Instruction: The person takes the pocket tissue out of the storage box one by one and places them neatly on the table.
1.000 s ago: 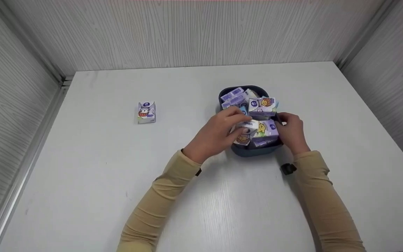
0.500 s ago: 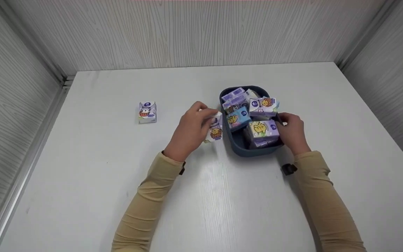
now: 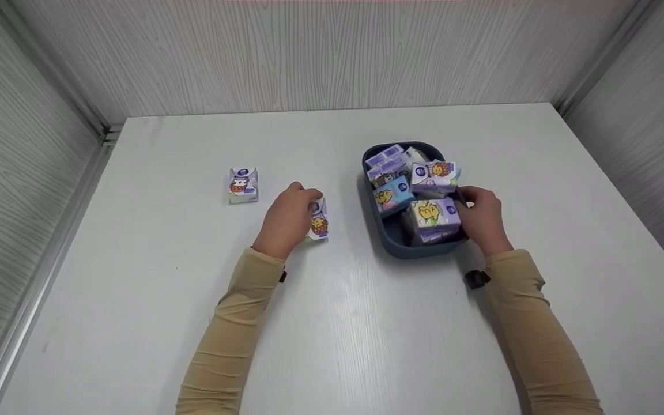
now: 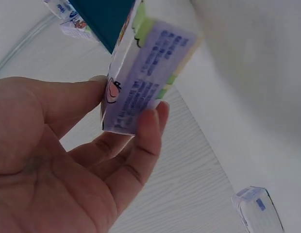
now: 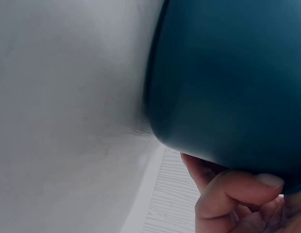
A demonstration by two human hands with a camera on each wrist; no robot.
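Note:
My left hand (image 3: 286,223) pinches a small purple-and-white pocket tissue pack (image 4: 141,77) between thumb and fingertips, over the table left of the bin. In the left wrist view the pack's lilac printed side faces the camera; in the head view the hand covers part of it. My right hand (image 3: 483,219) grips the right side of a dark teal plastic bin (image 3: 418,252), its thumb (image 5: 269,180) against the outer wall. Inside lie several similar packs, among them a blue one (image 3: 392,196), a yellow-fronted one (image 3: 433,213) and a purple-and-white one (image 3: 431,176).
A single tissue pack (image 3: 244,187) lies on the white table (image 3: 153,276), to the left of my left hand. Pale wood-grain panels (image 3: 332,55) stand along the back and both sides. A black wrist strap piece (image 3: 476,279) shows beside the right sleeve.
My left hand has lifted a tissue pack out of the bin and carried it left, uncovering the blue pack. My right hand stays at the bin's right side.

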